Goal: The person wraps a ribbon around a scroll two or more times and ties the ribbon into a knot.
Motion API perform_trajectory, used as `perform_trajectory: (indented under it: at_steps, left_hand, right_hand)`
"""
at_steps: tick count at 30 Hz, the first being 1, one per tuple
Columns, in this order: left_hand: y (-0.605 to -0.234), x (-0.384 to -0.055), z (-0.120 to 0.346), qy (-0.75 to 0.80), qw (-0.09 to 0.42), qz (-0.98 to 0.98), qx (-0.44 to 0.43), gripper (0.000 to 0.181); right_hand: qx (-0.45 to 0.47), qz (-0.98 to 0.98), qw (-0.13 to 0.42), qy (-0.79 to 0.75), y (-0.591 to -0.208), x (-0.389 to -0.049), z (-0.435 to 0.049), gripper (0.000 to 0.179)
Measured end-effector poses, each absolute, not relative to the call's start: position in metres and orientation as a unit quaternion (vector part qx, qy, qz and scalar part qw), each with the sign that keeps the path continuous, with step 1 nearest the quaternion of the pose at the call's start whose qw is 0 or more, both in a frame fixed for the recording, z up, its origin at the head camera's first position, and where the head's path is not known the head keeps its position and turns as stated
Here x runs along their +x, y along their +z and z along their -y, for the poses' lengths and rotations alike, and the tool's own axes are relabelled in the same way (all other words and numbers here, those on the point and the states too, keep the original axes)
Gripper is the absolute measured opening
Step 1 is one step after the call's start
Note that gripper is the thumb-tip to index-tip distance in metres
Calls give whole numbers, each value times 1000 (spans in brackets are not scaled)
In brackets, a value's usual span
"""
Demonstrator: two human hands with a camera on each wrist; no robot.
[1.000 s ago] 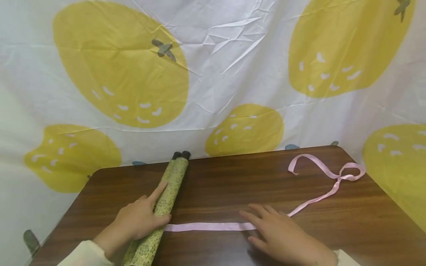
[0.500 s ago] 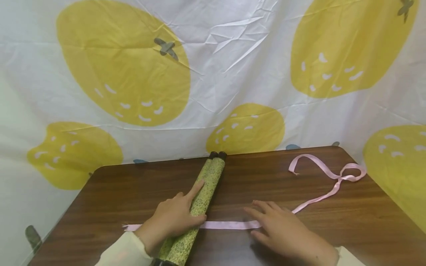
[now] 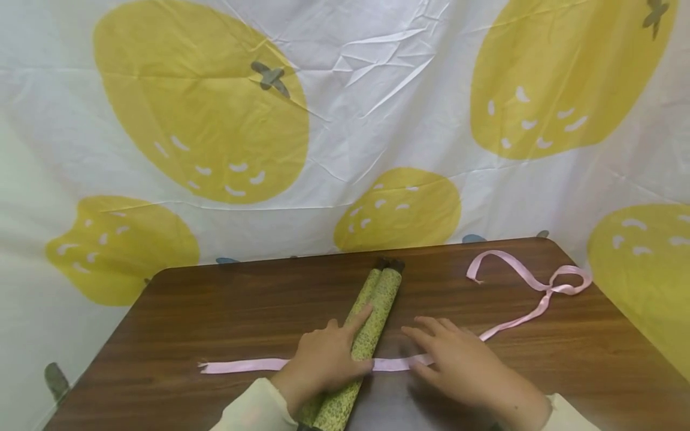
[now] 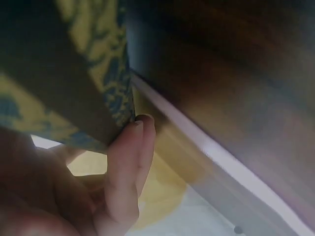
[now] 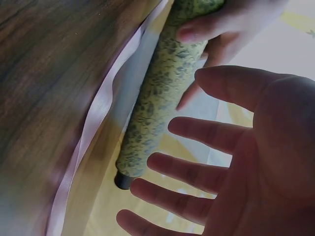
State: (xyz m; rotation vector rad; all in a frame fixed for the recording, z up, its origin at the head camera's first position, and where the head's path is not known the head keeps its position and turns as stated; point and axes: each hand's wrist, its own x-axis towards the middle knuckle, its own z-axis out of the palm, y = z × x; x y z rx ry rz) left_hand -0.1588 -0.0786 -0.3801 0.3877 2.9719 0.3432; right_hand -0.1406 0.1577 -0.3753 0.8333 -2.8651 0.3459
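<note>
A rolled-up scroll (image 3: 384, 296) in yellow-green patterned covering, its two rolls side by side with dark end knobs, lies slanted across a pink ribbon (image 3: 242, 365). My left hand (image 3: 323, 362) grips it near the lower half, thumb on its right side and index finger stretched along the top. The left wrist view shows fingertips (image 4: 133, 128) against the patterned scroll. To the right, my right hand (image 3: 460, 365) hovers over the ribbon with spread fingers, holding nothing. Its palm and the scroll's knob (image 5: 122, 181) show in the right wrist view.
The wooden table (image 3: 215, 323) carries the ribbon, whose right part loops and twists (image 3: 550, 288) near the far right corner. Behind the table hangs a white cloth (image 3: 372, 120) with large yellow fruit prints.
My left hand has carried the scroll rightward along the ribbon, uncovering the ribbon's frayed left end. The scroll's far end now sits slightly nearer. My right hand has barely shifted.
</note>
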Motion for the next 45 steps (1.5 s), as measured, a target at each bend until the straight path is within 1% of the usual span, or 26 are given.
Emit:
perform_trajectory:
  at_steps: [13, 16, 18, 21, 23, 27, 30, 34, 35, 38, 41, 45]
  left_hand:
    - [-395, -155, 72, 66, 28, -987, 140, 94]
    - [-394, -154, 72, 50, 35, -987, 146, 95]
    - [-392, -154, 74, 49, 46, -986, 151, 94]
    - [-385, -152, 84, 73, 68, -983, 151, 87]
    - [-379, -151, 95, 96, 71, -982, 145, 76]
    - [-371, -145, 124, 126, 51, -981, 137, 49]
    - [-372, -137, 146, 125, 49, -980, 146, 37]
    - [-382, -127, 165, 112, 63, -977, 167, 36]
    - [-384, -126, 168, 110, 66, -977, 173, 37]
    - [-390, -125, 172, 98, 60, -975, 190, 42]
    - [-394, -124, 173, 88, 52, -974, 200, 41]
    - [-395, -122, 174, 73, 38, -973, 213, 41]
  right_hand:
    - [264, 956, 60, 113, -375, -143, -160, 49]
    - [267, 955, 50, 120, -376, -143, -159, 48]
    - [272, 952, 55, 126, -377, -143, -157, 46]
    - [292, 945, 79, 121, -381, -140, -151, 43]
    - [316, 938, 96, 107, -383, -137, -145, 42]
    - [380, 915, 123, 64, -385, -131, -129, 41]
    - [429, 889, 157, 21, -386, -130, -114, 44]
    - [483, 851, 197, -57, -392, -127, -94, 51]
    - [494, 843, 200, -72, -393, -126, -89, 55]
    - [514, 831, 180, -116, -397, -124, -78, 74]
    - [525, 819, 167, -162, -397, -122, -69, 74]
    - [532, 801, 172, -216, -397, -120, -57, 71]
